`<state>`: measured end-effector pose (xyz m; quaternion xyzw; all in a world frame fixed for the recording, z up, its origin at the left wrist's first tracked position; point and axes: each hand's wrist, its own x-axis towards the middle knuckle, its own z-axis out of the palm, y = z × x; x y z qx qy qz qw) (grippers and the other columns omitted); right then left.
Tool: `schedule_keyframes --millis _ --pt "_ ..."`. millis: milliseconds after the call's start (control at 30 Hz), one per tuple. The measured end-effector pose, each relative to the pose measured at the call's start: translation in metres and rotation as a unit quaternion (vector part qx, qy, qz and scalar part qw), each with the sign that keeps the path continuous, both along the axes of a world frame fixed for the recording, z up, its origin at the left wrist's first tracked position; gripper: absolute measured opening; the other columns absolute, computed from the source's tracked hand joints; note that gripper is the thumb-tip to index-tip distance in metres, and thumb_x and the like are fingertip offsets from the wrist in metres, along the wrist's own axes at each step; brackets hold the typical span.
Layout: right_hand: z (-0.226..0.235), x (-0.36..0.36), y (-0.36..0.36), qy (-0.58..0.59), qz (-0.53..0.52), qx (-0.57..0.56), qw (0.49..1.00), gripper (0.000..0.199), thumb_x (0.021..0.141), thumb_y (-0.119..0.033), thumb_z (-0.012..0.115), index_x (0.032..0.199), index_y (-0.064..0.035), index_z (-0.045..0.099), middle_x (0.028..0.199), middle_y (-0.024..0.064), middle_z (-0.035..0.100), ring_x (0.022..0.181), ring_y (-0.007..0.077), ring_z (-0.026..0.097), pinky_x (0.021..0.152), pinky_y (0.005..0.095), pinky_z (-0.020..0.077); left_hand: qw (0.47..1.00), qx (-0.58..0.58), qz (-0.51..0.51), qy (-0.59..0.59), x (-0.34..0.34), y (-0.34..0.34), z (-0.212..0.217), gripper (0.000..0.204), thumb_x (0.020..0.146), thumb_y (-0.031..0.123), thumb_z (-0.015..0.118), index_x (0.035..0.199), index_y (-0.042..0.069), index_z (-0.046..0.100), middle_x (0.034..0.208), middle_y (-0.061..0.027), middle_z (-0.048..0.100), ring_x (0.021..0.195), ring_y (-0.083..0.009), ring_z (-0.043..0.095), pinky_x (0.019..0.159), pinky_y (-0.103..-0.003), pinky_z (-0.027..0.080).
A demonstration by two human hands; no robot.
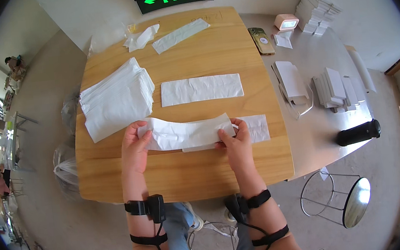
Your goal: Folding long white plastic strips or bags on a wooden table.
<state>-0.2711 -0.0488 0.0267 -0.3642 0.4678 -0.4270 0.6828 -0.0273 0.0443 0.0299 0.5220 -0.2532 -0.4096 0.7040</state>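
A long white strip (186,133), paper or thin cloth, is stretched between my two hands above the wooden table (133,183). My left hand (135,146) pinches its left end, thumb on top. The right end is gripped by my right hand (234,140), thumb on top and fingers behind. Partly hidden beneath the held strip, another white strip (258,128) lies on the table and sticks out past my right hand. Just beyond, a flat white rectangular strip (201,89) rests on the wood. A fanned pile of white sheets (119,98) lies to the left.
Toward the table's far side are a strip (181,35) and a crumpled white piece (142,37). The side table at right bears a phone (262,40), a small lamp (286,21), white boxes (335,89) and a black bottle (358,132). A round stool (356,203) stands lower right.
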Motion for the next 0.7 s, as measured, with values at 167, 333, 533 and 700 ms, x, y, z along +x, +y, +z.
schedule_keyframes --millis 167,333,533,700 --pt "-0.008 -0.012 0.002 0.310 0.053 -0.150 0.937 0.044 0.084 -0.004 0.069 0.121 -0.0032 0.044 0.077 0.0078 0.064 0.064 0.0177 0.062 0.057 0.0312 0.0479 0.946 0.196 -0.005 -0.258 0.008 0.008 -0.002 0.037 0.086 0.002 0.067 0.122 0.006 0.058 0.110 -0.0021 0.061 0.094 -0.0107 0.059 0.083 -0.027 0.049" --pt "-0.006 -0.011 0.005 0.427 0.064 -0.224 0.874 0.048 0.081 -0.006 0.071 0.120 -0.0058 0.044 0.074 0.0097 0.065 0.065 0.0255 0.061 0.064 0.0383 0.0478 0.871 0.240 0.009 -0.430 0.005 0.006 -0.007 0.047 0.085 0.004 0.065 0.130 0.005 0.053 0.125 -0.0120 0.061 0.102 -0.0213 0.062 0.086 -0.033 0.050" --pt "-0.007 -0.012 0.005 0.443 0.072 -0.220 0.866 0.049 0.083 -0.010 0.070 0.123 -0.0070 0.042 0.077 0.0100 0.067 0.069 0.0304 0.066 0.062 0.0407 0.0494 0.859 0.221 0.037 -0.460 0.004 0.005 -0.015 0.050 0.086 0.002 0.064 0.134 0.004 0.050 0.132 -0.0191 0.057 0.120 -0.0319 0.057 0.097 -0.038 0.047" --pt "-0.007 -0.012 0.003 0.446 0.071 -0.210 0.867 0.048 0.083 -0.011 0.070 0.122 -0.0071 0.042 0.075 0.0094 0.067 0.067 0.0297 0.065 0.063 0.0409 0.0492 0.831 0.230 0.063 -0.503 -0.001 0.002 -0.015 0.049 0.084 0.001 0.066 0.131 0.003 0.052 0.128 -0.0203 0.057 0.120 -0.0373 0.054 0.100 -0.042 0.045"
